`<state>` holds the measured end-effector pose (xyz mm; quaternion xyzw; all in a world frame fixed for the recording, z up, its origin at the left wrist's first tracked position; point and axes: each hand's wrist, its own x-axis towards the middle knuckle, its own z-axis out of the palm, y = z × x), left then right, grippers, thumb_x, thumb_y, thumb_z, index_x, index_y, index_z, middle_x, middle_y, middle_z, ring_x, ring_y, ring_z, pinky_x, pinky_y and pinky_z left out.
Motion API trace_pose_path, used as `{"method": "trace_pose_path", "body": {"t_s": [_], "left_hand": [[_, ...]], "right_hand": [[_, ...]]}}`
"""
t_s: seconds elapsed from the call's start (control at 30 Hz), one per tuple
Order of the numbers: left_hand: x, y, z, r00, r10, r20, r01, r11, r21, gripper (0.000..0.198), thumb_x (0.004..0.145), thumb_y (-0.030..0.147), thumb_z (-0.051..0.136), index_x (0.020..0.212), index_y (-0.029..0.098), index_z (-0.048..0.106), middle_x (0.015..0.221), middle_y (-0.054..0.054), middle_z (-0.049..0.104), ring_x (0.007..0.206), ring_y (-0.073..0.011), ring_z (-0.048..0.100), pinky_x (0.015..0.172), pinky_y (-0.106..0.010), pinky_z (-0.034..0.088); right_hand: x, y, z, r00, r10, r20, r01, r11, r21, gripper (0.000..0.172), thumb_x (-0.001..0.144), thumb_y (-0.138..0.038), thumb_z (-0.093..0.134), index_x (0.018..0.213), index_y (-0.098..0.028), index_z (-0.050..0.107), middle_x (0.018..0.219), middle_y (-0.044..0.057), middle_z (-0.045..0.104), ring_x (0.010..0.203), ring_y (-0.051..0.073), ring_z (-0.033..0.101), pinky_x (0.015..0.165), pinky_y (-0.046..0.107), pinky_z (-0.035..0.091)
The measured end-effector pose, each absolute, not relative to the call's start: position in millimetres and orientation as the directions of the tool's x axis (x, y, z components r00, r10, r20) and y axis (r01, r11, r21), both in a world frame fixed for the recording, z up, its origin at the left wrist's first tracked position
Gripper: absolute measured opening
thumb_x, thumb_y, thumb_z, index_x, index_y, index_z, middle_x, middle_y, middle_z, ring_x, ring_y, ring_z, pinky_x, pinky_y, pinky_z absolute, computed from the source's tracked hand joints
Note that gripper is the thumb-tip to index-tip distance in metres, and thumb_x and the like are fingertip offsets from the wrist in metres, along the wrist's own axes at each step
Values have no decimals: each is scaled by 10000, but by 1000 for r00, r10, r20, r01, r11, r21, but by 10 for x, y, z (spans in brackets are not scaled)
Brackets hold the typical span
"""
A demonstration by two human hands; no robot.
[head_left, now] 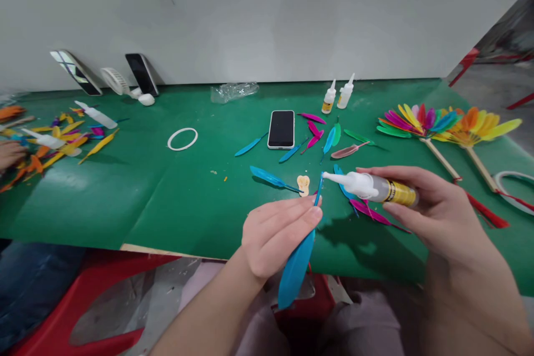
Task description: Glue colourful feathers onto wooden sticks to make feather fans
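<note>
My left hand [277, 231] pinches a long blue feather [297, 267] by its quill, the vane hanging toward me over the table edge. My right hand [434, 206] grips a glue bottle [375, 186] with a yellow label, lying sideways; its white nozzle touches the feather's quill tip. Just beyond the quill lies a small tan wooden piece [303, 183] on the green table [167, 200], with another blue feather [271, 179] beside it.
A phone [281, 129] lies face up mid-table among loose blue, pink and green feathers. Two glue bottles [337, 95] stand behind. Two finished feather fans [442, 122] lie right, a white ring [182, 138] left. Another person's hand [10, 153] works among orange feathers far left.
</note>
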<state>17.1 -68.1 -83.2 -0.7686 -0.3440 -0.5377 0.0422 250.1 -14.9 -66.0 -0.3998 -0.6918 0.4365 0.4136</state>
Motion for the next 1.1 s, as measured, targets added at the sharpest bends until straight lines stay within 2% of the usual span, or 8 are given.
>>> {"method": "trace_pose_path", "body": {"t_s": [0.2, 0.43, 0.7, 0.83, 1.1], "left_hand": [[164, -672, -842, 170, 460, 871, 550, -778, 304, 198, 829, 58, 523, 995, 63, 632, 972, -127, 690, 966, -196, 640, 803, -298, 558], [181, -713, -841, 161, 500, 851, 573, -750, 332, 220, 846, 82, 506, 1036, 102, 617, 992, -103, 689, 980, -193, 636, 795, -305, 567], [198, -701, -843, 172, 460, 871, 567, -769, 294, 202, 822, 60, 524, 994, 63, 630, 950, -126, 693, 965, -215, 643, 790, -307, 573], [198, -700, -840, 178, 475, 862, 562, -768, 306, 204, 822, 68, 534, 1003, 75, 627, 944, -119, 696, 964, -209, 643, 793, -309, 573], [208, -710, -829, 184, 469, 864, 562, -771, 299, 191, 837, 90, 521, 994, 89, 630, 923, -120, 702, 939, -210, 654, 788, -317, 578]], "right_hand": [[2536, -144, -733, -371, 910, 187, 242, 289, -926, 430, 713, -213, 688, 1112, -344, 594, 1117, -11, 626, 870, 176, 618, 687, 273, 559], [2498, -137, -747, -363, 911, 194, 218, 285, -933, 483, 735, -195, 670, 1168, -376, 557, 1148, -35, 608, 963, 169, 595, 715, 251, 539], [2486, -104, -727, -369, 891, 266, 226, 364, -904, 405, 768, -239, 638, 1126, -421, 587, 1140, -43, 612, 992, 197, 579, 727, 282, 528], [2481, -108, -720, -388, 879, 278, 191, 372, -908, 379, 764, -204, 639, 1091, -393, 612, 1122, -29, 618, 988, 191, 581, 670, 264, 537], [2436, -126, -699, -301, 902, 309, 205, 377, -903, 343, 749, -206, 655, 1055, -360, 636, 1081, -14, 635, 960, 177, 587, 731, 285, 522]]}}
